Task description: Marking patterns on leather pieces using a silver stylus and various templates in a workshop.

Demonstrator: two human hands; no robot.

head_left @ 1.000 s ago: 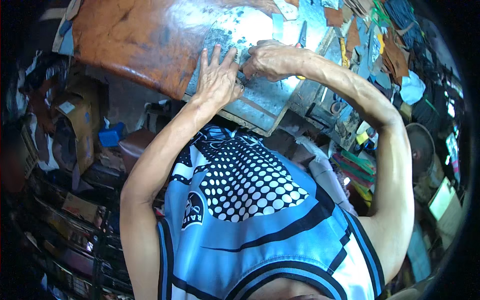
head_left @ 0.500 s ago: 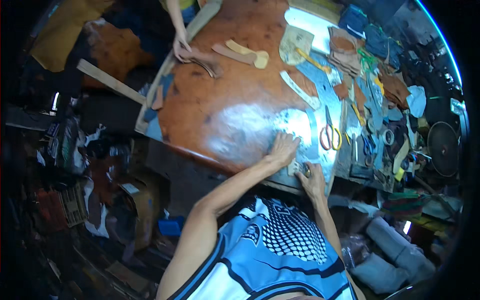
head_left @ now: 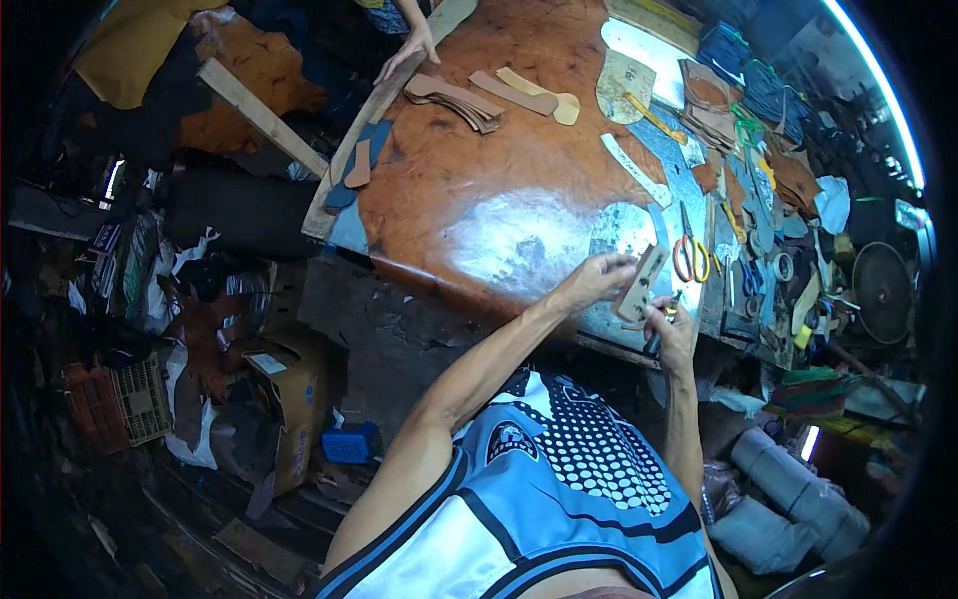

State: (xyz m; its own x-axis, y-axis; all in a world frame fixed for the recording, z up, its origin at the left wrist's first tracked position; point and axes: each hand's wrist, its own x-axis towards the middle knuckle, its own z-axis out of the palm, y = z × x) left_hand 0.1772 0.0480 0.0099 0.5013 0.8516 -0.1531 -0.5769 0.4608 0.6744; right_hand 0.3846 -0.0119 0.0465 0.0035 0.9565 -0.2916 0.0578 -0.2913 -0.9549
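Over the near right corner of the table, I hold up a flat tan piece with dark marks or cut-outs, tilted. My left hand pinches at its left edge, fingers close together. At its lower right is my right hand, closed around a slim dark-handled tool whose kind I cannot make out; its fingertips also touch the piece. Just beyond my right hand, scissors with red and yellow handles lie on the table. A large brown leather hide covers most of the tabletop.
Cut leather strips lie in a stack near another person's hand at the far left. A white marked strip rests on the hide. Tape rolls and leather scraps clutter the right side. A cardboard box stands below left.
The tan piece has come up off the table between my hands, and the tool now shows in my right hand. The other person's hand has moved off the strips. My view has shifted.
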